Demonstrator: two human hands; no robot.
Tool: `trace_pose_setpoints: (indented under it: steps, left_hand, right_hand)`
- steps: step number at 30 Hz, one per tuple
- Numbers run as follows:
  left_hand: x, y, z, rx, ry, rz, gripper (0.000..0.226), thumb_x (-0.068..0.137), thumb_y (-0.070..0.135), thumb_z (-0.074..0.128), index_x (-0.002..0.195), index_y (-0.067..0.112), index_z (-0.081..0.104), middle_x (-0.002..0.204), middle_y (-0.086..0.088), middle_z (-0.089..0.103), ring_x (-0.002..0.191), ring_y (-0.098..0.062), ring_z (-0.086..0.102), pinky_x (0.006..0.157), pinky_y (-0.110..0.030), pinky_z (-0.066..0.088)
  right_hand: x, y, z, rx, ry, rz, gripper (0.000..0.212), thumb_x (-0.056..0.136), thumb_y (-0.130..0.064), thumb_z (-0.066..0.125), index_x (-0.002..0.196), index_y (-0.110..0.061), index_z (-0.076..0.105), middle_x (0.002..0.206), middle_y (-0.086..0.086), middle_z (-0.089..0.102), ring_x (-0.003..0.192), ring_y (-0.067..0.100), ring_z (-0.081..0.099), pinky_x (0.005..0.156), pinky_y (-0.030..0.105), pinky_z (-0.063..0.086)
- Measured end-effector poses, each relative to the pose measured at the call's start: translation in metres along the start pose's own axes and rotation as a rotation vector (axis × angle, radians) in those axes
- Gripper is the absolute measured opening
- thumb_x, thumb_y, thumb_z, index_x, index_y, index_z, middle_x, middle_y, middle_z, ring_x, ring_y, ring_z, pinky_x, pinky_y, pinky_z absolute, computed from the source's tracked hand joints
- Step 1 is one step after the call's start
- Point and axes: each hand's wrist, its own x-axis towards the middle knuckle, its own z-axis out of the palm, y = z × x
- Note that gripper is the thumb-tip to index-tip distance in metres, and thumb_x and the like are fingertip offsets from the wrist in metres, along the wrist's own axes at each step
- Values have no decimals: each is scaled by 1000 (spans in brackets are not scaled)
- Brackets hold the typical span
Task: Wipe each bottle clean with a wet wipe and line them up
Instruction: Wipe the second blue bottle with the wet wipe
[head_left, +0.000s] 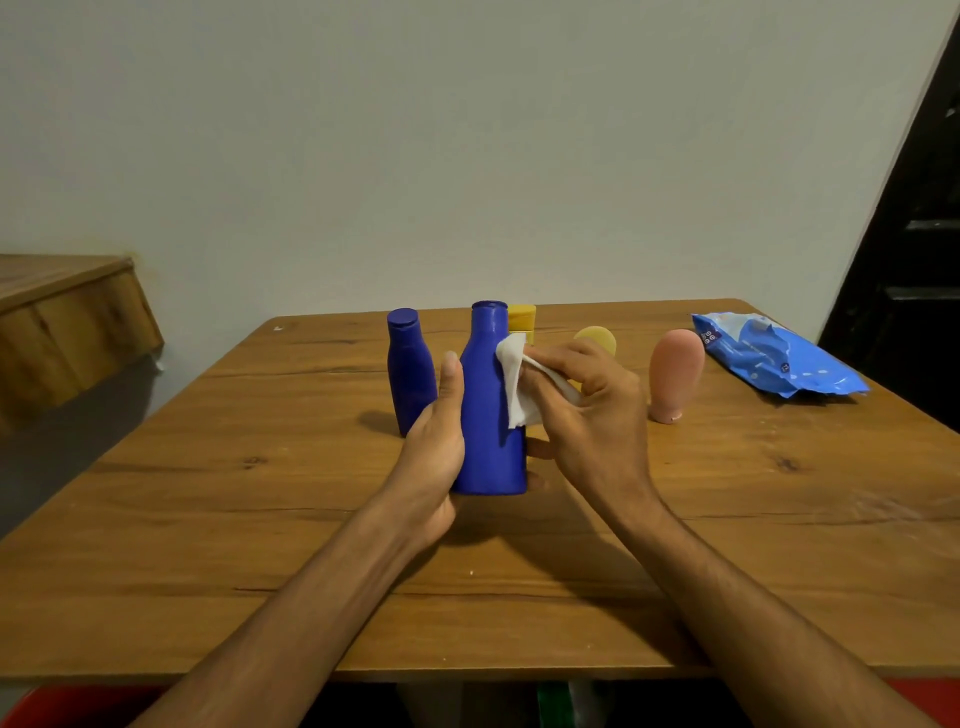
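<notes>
I see the large blue bottle (491, 415) upright near the middle of the wooden table (727, 545), its long axis vertical and its cap toward the wall. I cannot tell whether its base touches the tabletop. My left hand (441, 436) grips it from the left, thumb laid up along the side and fingers curled round the back. My right hand (592, 415) lies just to the bottle's right and pinches the white wet wipe (514, 384), which is pressed on the right shoulder below the neck. The wipe therefore meets the bottle from the right, across its axis. I judge that the next stroke runs down that axis toward the base, and the right hand is the one placed for it. The smaller blue bottle (410, 369) stands just behind on the left, a yellow bottle (521, 317) behind, and the pink bottle (675, 374) well to the right.
</notes>
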Motion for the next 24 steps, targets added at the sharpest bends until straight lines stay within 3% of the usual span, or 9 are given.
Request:
trace_pose_setpoints:
  steps: [3,9,13,16,19,24]
  left_hand:
    - [-1,-2,0,1,-24,-2,47,87,61,45,106,21,60,93,-7,74,89,-28,71,78,-47,57]
    - [3,2,-5,-140,30,-32,66,83,62,50,127,14,56,119,-20,68,109,-37,65,96,-54,51]
    - [7,6,-11,-211,59,-60,75,79,68,51,129,12,55,109,-17,70,95,-30,70,80,-46,56]
    - [7,8,-13,-237,-1,-52,73,85,69,46,125,8,58,101,-11,73,88,-26,71,75,-40,55]
    - [5,11,-10,-223,-17,-26,66,90,66,42,121,10,59,102,-12,73,89,-27,72,78,-42,55]
    - [6,7,-11,-203,-11,-88,80,83,76,47,129,10,59,121,-13,68,107,-33,67,89,-49,52]
  right_hand:
    - [0,1,0,17,-27,-9,22,89,-16,67,110,-13,69,103,-1,63,96,12,62,72,36,59]
    - [-6,1,3,-59,-156,-118,22,85,-17,71,107,-13,71,100,-7,60,94,10,59,70,34,58]
    - [-9,-3,4,-96,-289,-244,28,85,-32,63,105,-15,73,98,-1,64,92,8,57,71,27,54]
    - [-10,-2,4,-139,-370,-332,28,84,-32,60,101,-15,75,95,-1,66,91,2,51,71,38,50]
    - [-11,-2,4,-175,-299,-282,31,84,-35,57,104,-16,73,98,0,65,92,0,46,67,44,52]
    - [-14,-2,4,-195,-398,-329,27,85,-33,58,99,-17,75,94,-4,65,86,1,46,69,29,39]
